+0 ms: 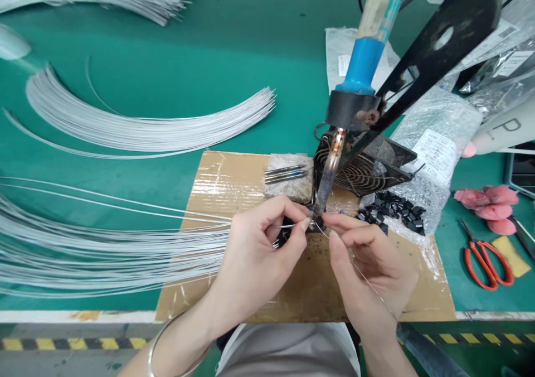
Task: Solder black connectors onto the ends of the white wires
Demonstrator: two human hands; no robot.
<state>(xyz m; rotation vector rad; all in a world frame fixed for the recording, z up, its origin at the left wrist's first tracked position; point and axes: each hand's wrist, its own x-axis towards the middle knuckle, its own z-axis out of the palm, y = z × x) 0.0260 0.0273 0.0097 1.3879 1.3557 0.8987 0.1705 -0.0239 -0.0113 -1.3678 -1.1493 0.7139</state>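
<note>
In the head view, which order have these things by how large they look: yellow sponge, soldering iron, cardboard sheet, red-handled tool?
1. Cardboard sheet
2. Soldering iron, probably enlarged by nearness to the camera
3. Red-handled tool
4. Yellow sponge, partly covered by the tool's handle

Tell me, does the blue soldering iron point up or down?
Down: the soldering iron sits in a black bracket, its blue handle above and metal shaft reaching down near the left hand.
</note>
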